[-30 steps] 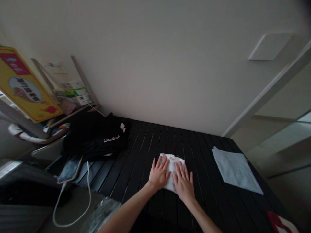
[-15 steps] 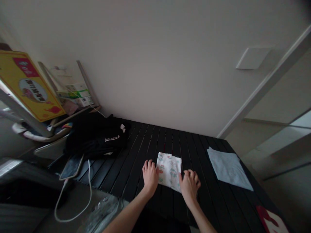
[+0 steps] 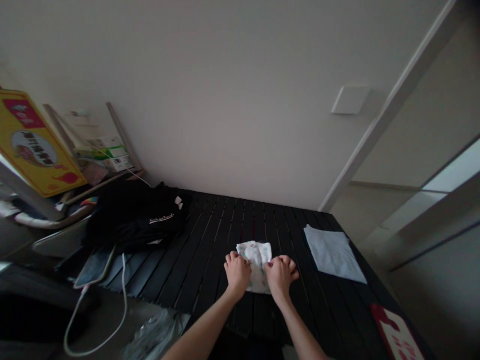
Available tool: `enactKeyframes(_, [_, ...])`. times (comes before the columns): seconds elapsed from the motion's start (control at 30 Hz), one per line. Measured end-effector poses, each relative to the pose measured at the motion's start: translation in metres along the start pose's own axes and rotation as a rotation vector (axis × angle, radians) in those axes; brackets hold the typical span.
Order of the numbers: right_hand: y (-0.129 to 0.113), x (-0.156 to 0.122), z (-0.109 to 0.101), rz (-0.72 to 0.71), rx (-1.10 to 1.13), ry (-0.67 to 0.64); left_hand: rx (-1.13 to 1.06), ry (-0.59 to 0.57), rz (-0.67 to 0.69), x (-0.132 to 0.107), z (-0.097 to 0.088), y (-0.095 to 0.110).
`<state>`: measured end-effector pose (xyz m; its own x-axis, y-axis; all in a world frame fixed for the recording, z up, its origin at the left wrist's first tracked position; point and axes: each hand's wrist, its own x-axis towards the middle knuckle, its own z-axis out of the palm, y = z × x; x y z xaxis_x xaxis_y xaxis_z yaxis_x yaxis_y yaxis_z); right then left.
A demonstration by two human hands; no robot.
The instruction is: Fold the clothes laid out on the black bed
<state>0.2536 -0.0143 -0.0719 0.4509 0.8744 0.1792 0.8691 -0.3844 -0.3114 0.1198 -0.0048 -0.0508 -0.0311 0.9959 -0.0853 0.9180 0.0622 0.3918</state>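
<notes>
A white cloth with a small pastel print [image 3: 255,255] lies folded on the black slatted table [image 3: 232,225], and it looks bunched along its upper edge. My left hand [image 3: 237,274] and my right hand [image 3: 280,276] press in from either side with curled fingers, gripping its side edges. Both hands hide the middle of the cloth. Only its top and a strip below my hands show. A pale blue cloth [image 3: 333,255] lies flat on the table to the right of my right hand, out of reach of my fingers.
A black garment with white lettering [image 3: 135,217] lies at the table's far left. Near it are a phone [image 3: 94,267] with a white cable [image 3: 123,285] and a plastic bag [image 3: 154,337]. A red-and-white item [image 3: 395,335] sits at the right edge. The wall rises behind the table.
My hands have moved inward from beside the printed cloth and closed on its sides. The cloth now looks narrower and bunched. The view has also shifted slightly.
</notes>
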Motion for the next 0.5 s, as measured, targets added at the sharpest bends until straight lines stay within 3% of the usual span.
enactKeyframes(0.2, [0.043,0.047,-0.044,-0.043,-0.044,0.127,-0.335,-0.011,0.016,0.012,0.001,0.066])
enactKeyframes(0.33, [0.083,0.085,-0.082,-0.044,-0.144,0.256,-0.666,-0.036,0.098,0.019,0.009,0.129])
enactKeyframes(0.5, [0.138,0.127,-0.124,-0.026,-0.281,0.421,-0.898,-0.06,0.251,0.024,0.021,0.209])
